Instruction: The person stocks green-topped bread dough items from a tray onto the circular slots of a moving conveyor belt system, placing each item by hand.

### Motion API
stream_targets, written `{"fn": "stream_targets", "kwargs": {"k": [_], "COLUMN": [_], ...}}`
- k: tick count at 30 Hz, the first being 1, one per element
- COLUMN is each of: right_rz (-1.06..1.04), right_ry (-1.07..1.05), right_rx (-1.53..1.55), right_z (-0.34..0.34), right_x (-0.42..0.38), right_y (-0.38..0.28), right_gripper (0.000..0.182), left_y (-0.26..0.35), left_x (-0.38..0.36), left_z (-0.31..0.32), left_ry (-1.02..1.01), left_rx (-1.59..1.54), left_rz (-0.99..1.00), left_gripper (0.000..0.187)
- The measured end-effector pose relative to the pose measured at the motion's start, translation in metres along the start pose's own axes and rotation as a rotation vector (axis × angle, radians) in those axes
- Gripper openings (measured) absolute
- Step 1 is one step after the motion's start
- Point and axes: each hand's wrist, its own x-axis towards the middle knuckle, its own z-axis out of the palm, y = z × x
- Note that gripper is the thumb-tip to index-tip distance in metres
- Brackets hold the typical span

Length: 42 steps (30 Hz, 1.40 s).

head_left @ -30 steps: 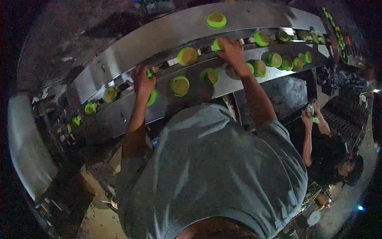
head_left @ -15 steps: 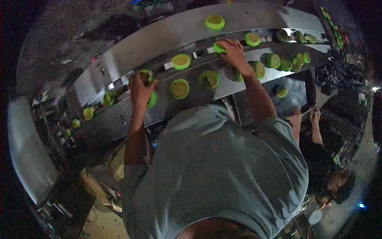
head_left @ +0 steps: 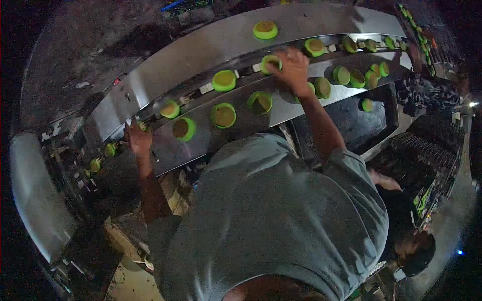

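Above the narrow conveyor track, my right hand (head_left: 293, 70) has its fingers spread, with the thumb side over a round bright-green piece with a brown face (head_left: 271, 64). My left hand (head_left: 138, 138) reaches to the track farther left, fingers curled down at a holder; what lies under them is hidden. To its right, a green piece (head_left: 169, 109) sits tilted on the track. Another green piece (head_left: 224, 80) sits on the track between my hands. Nearer my body, more green pieces (head_left: 223, 115) lie on the metal ledge (head_left: 201, 143).
One green piece (head_left: 265, 29) rests on the far metal panel (head_left: 216, 45). Several stand close together on the ledge at right, and one lies in a dark tray (head_left: 336, 128). A co-worker's hand (head_left: 384, 179) shows at right. A large pale cylinder (head_left: 37, 195) stands at left.
My left hand has moved left and toward me, off a green piece that now shows on the track. My right hand has opened over its piece. The co-worker's hands have drawn back from the tray.
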Motion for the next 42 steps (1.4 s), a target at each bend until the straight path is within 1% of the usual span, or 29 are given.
{"fn": "stream_targets", "kwargs": {"k": [1, 2, 3, 5, 6, 7, 9, 11, 13, 15, 16, 18, 19, 20, 21, 22, 24, 26, 27, 29, 31, 32, 33, 34, 36, 38, 39, 40, 42], "right_rz": [-0.002, 0.112, 0.229, 0.183, 0.133, 0.139, 0.284, 0.265, 0.238, 0.399, 0.399, 0.473, 0.517, 0.520, 0.337, 0.151, 0.111, 0.007, 0.005, 0.218, 0.166, 0.117, 0.119, 0.167, 0.190, 0.234, 0.195, 0.191, 0.282], "right_ry": [0.001, 0.002, -0.001, -0.051, -0.094, -0.093, -0.368, -0.340, -0.302, -0.086, -0.089, -0.091, -0.241, -0.237, -0.271, -0.304, -0.369, -0.321, -0.320, -0.133, -0.196, -0.259, -0.259, -0.261, -0.277, -0.143, -0.118, -0.118, -0.046], "right_rx": [0.003, -0.044, -0.092, -0.065, -0.037, -0.042, -0.119, -0.111, -0.103, 0.043, 0.042, -0.306, -0.172, -0.172, -0.058, 0.057, 0.115, 0.167, 0.166, 0.002, 0.043, 0.082, 0.081, 0.014, -0.022, -0.364, -0.306, -0.301, -0.022], "right_z": [0.001, 0.002, 0.006, 0.019, 0.023, 0.018, 0.002, -0.010, -0.010, -0.005, -0.001, 0.015, 0.019, 0.021, 0.023, 0.021, 0.015, 0.015, 0.014, 0.021, 0.054, 0.053, 0.052, 0.031, 0.016, 0.016, 0.008, 0.013, 0.016], "right_x": [0.001, 0.003, 0.005, 0.009, 0.008, 0.009, 0.018, 0.011, 0.013, 0.014, 0.013, 0.009, 0.012, 0.010, 0.009, 0.010, 0.008, 0.004, 0.004, 0.000, -0.014, -0.014, -0.017, -0.007, 0.001, 0.003, 0.005, 0.007, 0.012], "right_y": [0.008, 0.024, 0.037, 0.060, 0.069, 0.062, 0.029, 0.009, 0.010, 0.028, 0.036, 0.051, 0.055, 0.059, 0.063, 0.061, 0.055, 0.056, 0.057, 0.066, 0.090, 0.090, 0.090, 0.070, 0.039, 0.030, 0.023, 0.022, 0.033], "right_gripper": [0.055, 0.057, 0.059, 0.059, 0.059, 0.059, 0.060, 0.059, 0.059, 0.061, 0.061, 0.060, 0.058, 0.058, 0.057, 0.059, 0.059, 0.060, 0.060, 0.057, 0.054, 0.052, 0.052, 0.050, 0.050, 0.050, 0.060, 0.060, 0.062], "left_y": [0.003, 0.011, 0.021, 0.055, 0.059, 0.060, 0.071, 0.087, 0.102, 0.110, 0.111, 0.111, 0.114, 0.117, 0.119, 0.122, 0.128, 0.133, 0.136, 0.137, 0.136, 0.140, 0.148, 0.157, 0.174, 0.202, 0.209, 0.216, 0.225], "left_x": [-0.004, -0.005, -0.004, 0.017, 0.019, 0.015, 0.018, 0.024, 0.029, 0.026, 0.026, 0.029, 0.032, 0.033, 0.034, 0.035, 0.034, 0.032, 0.031, 0.028, 0.025, 0.029, 0.031, 0.034, 0.039, 0.054, 0.060, 0.068, 0.081], "left_z": [-0.006, -0.016, -0.025, -0.048, -0.041, -0.025, -0.019, -0.036, -0.048, -0.055, -0.058, -0.063, -0.064, -0.065, -0.067, -0.068, -0.072, -0.079, -0.082, -0.081, -0.073, -0.075, -0.075, -0.078, -0.078, -0.090, -0.089, -0.083, -0.075], "left_ry": [0.036, 0.070, 0.063, -0.152, -0.153, -0.049, 0.074, 0.039, 0.016, 0.012, 0.009, -0.025, -0.025, -0.009, 0.008, 0.010, -0.067, -0.064, -0.086, -0.106, -0.054, -0.055, -0.059, -0.058, -0.073, -0.083, -0.086, -0.121, -0.159], "left_rx": [0.050, 0.099, 0.102, -0.065, -0.068, -0.146, -0.216, -0.297, -0.379, -0.327, -0.328, -0.347, -0.349, -0.449, -0.546, -0.541, -0.778, -0.690, -0.677, -0.664, -0.717, -0.720, -0.843, -0.962, -0.969, -0.885, -0.875, -0.875, -0.899], "left_rz": [-0.039, -0.078, -0.078, -0.345, -0.338, -0.259, -0.165, -0.146, -0.133, -0.178, -0.179, -0.153, -0.146, -0.141, -0.140, -0.143, -0.205, -0.169, -0.182, -0.198, -0.155, -0.150, -0.157, -0.171, -0.086, 0.020, 0.007, 0.054, 0.127], "left_gripper": [0.070, 0.077, 0.077, 0.080, 0.080, 0.079, 0.076, 0.074, 0.073, 0.070, 0.070, 0.068, 0.068, 0.066, 0.065, 0.065, 0.064, 0.065, 0.065, 0.066, 0.064, 0.064, 0.064, 0.063, 0.060, 0.055, 0.055, 0.054, 0.053]}}
